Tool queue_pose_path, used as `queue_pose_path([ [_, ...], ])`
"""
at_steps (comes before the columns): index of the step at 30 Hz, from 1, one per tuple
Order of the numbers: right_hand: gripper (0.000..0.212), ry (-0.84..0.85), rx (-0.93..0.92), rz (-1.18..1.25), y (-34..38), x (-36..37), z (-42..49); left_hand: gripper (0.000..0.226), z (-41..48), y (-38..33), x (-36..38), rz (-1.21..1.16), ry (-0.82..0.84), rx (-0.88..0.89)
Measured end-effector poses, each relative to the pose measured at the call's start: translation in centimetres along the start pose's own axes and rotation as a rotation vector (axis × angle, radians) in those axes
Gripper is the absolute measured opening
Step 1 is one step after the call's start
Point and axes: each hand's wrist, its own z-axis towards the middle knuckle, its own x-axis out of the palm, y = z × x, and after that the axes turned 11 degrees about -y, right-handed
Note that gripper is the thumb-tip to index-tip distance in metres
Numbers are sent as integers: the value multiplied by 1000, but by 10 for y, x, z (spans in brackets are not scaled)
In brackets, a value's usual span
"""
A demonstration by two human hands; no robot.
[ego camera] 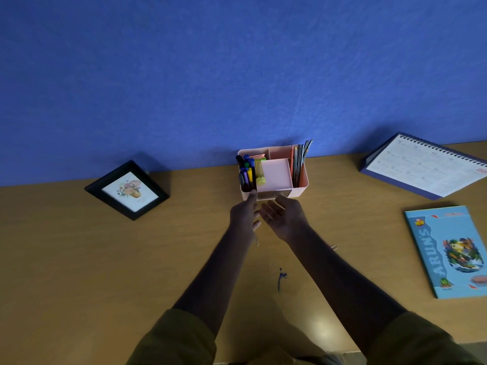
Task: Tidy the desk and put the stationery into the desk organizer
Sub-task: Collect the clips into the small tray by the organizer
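We look down on a wooden desk (79,259), with both forearms stretched forward over it. Far to the right of the right hand, a spiral desk calendar (427,167) stands propped near the blue wall (237,75), and a blue notebook (448,251) lies flat, nearer us. Far to the left of the left hand leans a black picture frame (126,189). Directly beyond both hands, against the wall, sits the pink desk organizer (303,180). It holds pens (246,172) in the compartment ahead of the left hand and pencils (299,162) in the one ahead of the right, so we judge the sorting nearly finished. The left hand (243,213), back up, reaches with straight fingers; one fingertip touches the organizer's near lower corner, probably to steady it. The right hand (283,216) is palm up, fingers relaxed and holding nothing, its tips at the small front drawer (274,196). A paper clip (257,243) beside the left wrist and a second clip (334,246) beside the right forearm lie loose, not yet put away
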Motion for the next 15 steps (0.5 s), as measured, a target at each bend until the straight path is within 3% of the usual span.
queue_pose_path([
  [8, 25, -14, -8, -93, -6, 16, -3, 35, 7, -2, 2, 57, -55, -7],
  [11, 17, 24, -95, -166, -9, 10, -1, 30, 10, -2, 4, 51, -66, -3],
  [15, 32, 9, -70, -73, -11, 11, -7, 27, 10, -3, 4, 42, -70, 9],
])
